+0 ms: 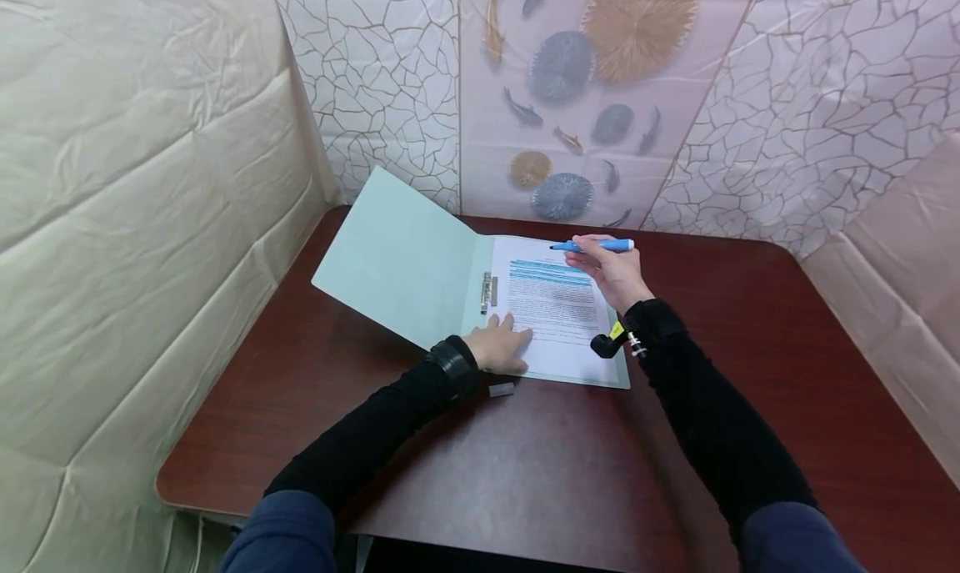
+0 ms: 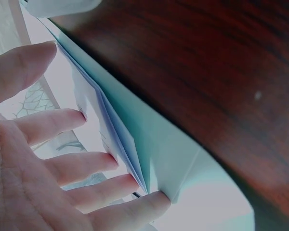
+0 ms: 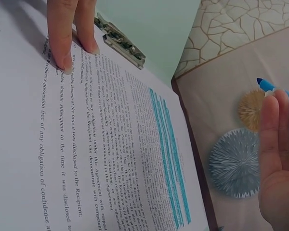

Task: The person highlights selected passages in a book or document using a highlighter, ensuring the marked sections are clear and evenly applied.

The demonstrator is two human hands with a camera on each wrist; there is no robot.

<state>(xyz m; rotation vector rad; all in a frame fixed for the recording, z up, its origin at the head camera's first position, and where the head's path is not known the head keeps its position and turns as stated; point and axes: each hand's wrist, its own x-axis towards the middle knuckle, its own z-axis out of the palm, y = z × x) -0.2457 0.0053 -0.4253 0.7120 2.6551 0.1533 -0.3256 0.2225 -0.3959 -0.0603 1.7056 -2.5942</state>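
A pale green folder lies open, its left cover raised at an angle. Printed sheets sit on its right side, with several blue marker lines across the upper text. My left hand rests with spread fingers on the sheets' lower left; the left wrist view shows its fingertips at the paper and folder edge. Over the top right of the page, my right hand pinches a blue marker. Its dark tip points left, uncapped, and appears raised off the page in the right wrist view.
A metal clip is fixed along the folder's spine. One small pale, translucent piece lies on the dark red-brown table just below the folder. Patterned cloth hangs behind the table, and cream cloth on the left.
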